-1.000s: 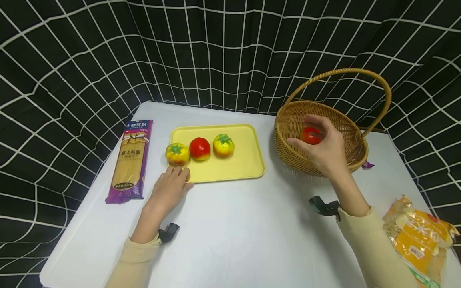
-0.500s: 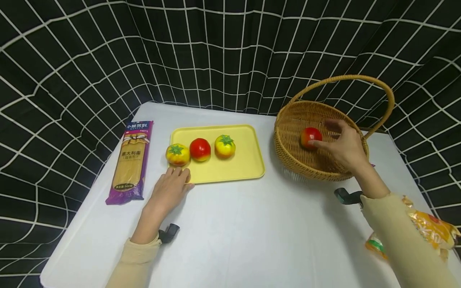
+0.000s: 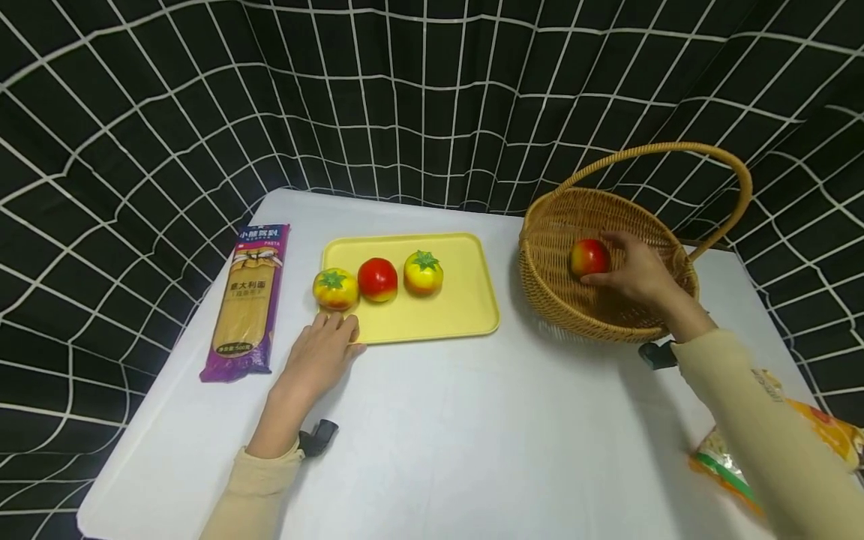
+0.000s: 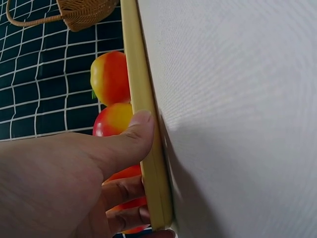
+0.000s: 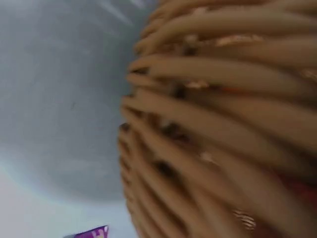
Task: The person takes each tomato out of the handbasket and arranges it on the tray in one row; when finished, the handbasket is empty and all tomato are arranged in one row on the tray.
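In the head view my left hand point(image 3: 322, 356) pinches the near-left rim of a yellow tray point(image 3: 452, 319). Its thumb presses the outside of the rim in the left wrist view, fingers on the inner side. On the tray lie two yellow toy tomatoes with green tops point(image 3: 335, 289) point(image 3: 423, 273) and a red one point(image 3: 378, 280) between them. My right hand point(image 3: 637, 271) reaches into a wicker basket point(image 3: 553, 304), thumb and fingers about the right side of a red-yellow toy tomato point(image 3: 589, 259). The right wrist view shows only blurred wicker; the fingers are hidden there.
A purple pasta packet point(image 3: 246, 304) lies left of the tray. An orange and clear food bag point(image 3: 729, 461) sits at the right, partly behind the right sleeve. The basket's tall handle point(image 3: 675, 148) arches above it. A black gridded cloth point(image 3: 418, 97) rises behind the white table point(image 3: 432, 435).
My right hand shifted right and lower in the basket, then its fingers came back close round the tomato, which has turned to show more yellow. My left hand kept its place.
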The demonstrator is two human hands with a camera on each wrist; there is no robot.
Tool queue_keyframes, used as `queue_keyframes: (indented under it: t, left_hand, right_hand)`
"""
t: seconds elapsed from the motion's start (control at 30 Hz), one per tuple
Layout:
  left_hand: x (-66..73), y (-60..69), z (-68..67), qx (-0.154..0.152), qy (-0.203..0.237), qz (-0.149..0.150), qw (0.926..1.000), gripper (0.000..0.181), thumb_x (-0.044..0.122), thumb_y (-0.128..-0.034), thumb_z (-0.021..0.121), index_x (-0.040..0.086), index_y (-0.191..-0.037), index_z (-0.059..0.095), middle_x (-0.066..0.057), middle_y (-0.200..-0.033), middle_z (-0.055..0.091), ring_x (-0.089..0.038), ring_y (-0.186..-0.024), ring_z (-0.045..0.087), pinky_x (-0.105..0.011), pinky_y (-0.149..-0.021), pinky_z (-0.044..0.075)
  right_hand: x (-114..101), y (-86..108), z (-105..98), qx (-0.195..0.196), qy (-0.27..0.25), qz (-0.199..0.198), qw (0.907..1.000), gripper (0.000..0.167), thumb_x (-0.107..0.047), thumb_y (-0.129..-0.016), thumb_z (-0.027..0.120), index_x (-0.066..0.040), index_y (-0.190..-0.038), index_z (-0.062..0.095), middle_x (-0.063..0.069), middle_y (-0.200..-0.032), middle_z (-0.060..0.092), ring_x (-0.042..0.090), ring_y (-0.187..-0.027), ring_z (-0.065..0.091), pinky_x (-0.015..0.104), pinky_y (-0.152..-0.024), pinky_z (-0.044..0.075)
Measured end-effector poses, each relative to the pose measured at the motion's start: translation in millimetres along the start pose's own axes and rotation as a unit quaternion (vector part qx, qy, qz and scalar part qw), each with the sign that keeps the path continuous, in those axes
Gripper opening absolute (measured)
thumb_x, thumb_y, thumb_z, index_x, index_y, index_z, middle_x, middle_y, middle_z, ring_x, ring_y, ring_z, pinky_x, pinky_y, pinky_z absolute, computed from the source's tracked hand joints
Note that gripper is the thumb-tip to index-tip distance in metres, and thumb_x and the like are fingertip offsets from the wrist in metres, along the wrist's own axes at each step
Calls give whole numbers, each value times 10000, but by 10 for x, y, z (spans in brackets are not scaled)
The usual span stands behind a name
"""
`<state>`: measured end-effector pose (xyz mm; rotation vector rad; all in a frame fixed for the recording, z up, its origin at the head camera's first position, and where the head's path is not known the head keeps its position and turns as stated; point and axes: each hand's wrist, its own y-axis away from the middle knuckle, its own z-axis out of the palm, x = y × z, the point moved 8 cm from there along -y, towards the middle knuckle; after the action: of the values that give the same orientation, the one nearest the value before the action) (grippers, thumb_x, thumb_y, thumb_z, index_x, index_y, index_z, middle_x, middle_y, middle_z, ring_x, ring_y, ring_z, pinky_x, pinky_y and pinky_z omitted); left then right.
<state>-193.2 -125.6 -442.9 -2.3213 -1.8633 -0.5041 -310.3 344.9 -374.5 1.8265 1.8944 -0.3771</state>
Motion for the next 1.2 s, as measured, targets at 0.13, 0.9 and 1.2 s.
queue_keyframes:
  t: [0.13, 0.9, 1.2]
  left_hand:
    - [3, 1, -1, 49, 21, 11, 10000, 244, 257, -1026, 712, 90, -1152, 586, -143, -1136, 598, -338, -1095, 482, -463, -890, 450]
    - [0, 9, -3, 15, 10, -19, 10000, 242, 257, -1033, 701, 87, -1167, 591, -151, -1164, 607, -351, -1125, 486, -485, -917, 458]
    - [-8, 0, 15, 6, 6, -22, 10000, 248, 274, -1037, 694, 89, -1169, 594, -159, -1192, 614, -354, -1134, 489, -487, -922, 459]
  right_hand:
    - [60, -59, 31, -180, 42, -18, 9998, 1040, -170, -871, 877, 15, -1650, 214, 364, -1669, 243, 603, -1517, 248, 735, -1212, 213]
    - [32, -116, 130, 102, 41, -514, 9986, 754, -101, -938, 808, 75, -1536, 383, 360, -1546, 430, 580, -1343, 484, 708, -1124, 391]
    - [-94, -47, 120, 336, 37, -611, 9976, 750, -131, -906, 843, 78, -1502, 440, 372, -1507, 451, 580, -1388, 421, 731, -1142, 315]
